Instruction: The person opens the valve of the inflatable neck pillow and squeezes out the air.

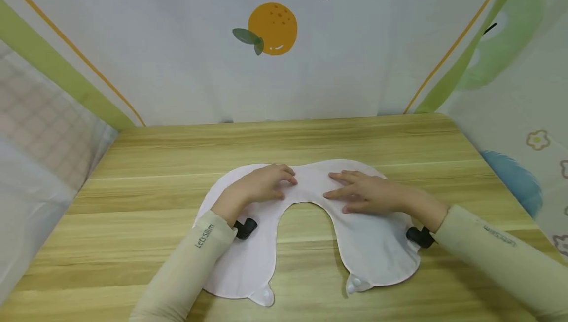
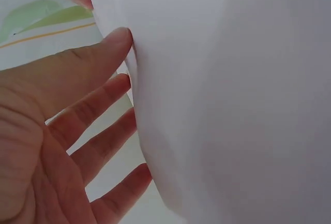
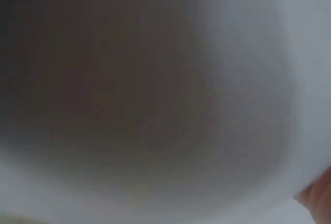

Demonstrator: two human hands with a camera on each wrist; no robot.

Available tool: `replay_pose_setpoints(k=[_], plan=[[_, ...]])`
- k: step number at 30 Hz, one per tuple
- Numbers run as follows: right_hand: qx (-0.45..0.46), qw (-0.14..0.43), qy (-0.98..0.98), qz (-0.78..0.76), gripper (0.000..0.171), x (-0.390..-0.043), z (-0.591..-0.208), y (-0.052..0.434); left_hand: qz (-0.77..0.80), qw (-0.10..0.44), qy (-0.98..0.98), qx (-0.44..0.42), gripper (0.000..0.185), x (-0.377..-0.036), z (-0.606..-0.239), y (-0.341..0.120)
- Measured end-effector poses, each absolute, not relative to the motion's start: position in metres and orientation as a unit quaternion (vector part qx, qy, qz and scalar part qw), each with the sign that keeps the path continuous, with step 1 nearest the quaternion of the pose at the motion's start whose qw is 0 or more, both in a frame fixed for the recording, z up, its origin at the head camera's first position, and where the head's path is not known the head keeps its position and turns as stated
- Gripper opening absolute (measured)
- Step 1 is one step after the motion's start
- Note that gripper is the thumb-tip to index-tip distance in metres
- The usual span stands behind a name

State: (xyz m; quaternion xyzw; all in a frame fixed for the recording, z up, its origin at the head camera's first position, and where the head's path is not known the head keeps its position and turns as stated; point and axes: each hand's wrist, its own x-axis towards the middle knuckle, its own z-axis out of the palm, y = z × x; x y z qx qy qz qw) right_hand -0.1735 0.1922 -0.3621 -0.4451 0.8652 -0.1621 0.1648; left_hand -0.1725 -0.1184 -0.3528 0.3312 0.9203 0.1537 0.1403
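— What is seen nearest the camera?

— The two snap tabs of a white horseshoe-shaped baby bib are found closest, at the near ends of its two lobes, with the open gap between them pointing toward the person. The bib is laid flat on the wooden desk.

— And where is it lying relative to the hands?

— It is directly under both. The left hand is rested on the left side of the far, joined band, fingers loosely bent with their tips on the cloth; nothing is gripped. In the left wrist view the same fingers are shown spread against the white fabric.

— The right hand?

— The right hand is laid flat on the right side of the band, fingers straight and pressed down, pointing toward the left hand (the right wrist view is blurred to grey and nothing can be read from it).

— Which way does the bib run?

— Its long axis is set left to right across the desk, so each lobe is covered by the hand on its own side; neither hand is nearer to the middle of the band by any clear margin.

— Beyond that?

— Bare desk, then a backdrop printed with an orange.
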Motion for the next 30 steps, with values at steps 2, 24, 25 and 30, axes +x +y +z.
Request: replay_pose_setpoints(k=[2, 24, 25, 30], plan=[[-0.451, 0.163, 0.865, -0.148, 0.043, -0.173, -0.362, 0.192, 0.153, 0.139, 0.919, 0.335, 0.039, -0.171, -0.352, -0.121], [-0.438, 0.179, 0.872, -0.123, 0.054, -0.170, -0.371, 0.192, 0.146, 0.116, 0.928, 0.323, 0.045, -0.157, -0.353, -0.161], [-0.435, 0.182, 0.873, -0.121, 0.054, -0.170, -0.371, 0.192, 0.146, 0.115, 0.929, 0.320, 0.045, -0.156, -0.353, -0.163], [-0.421, 0.199, 0.876, -0.121, 0.055, -0.169, -0.370, 0.192, 0.154, 0.111, 0.932, 0.307, 0.045, -0.155, -0.354, -0.170]])
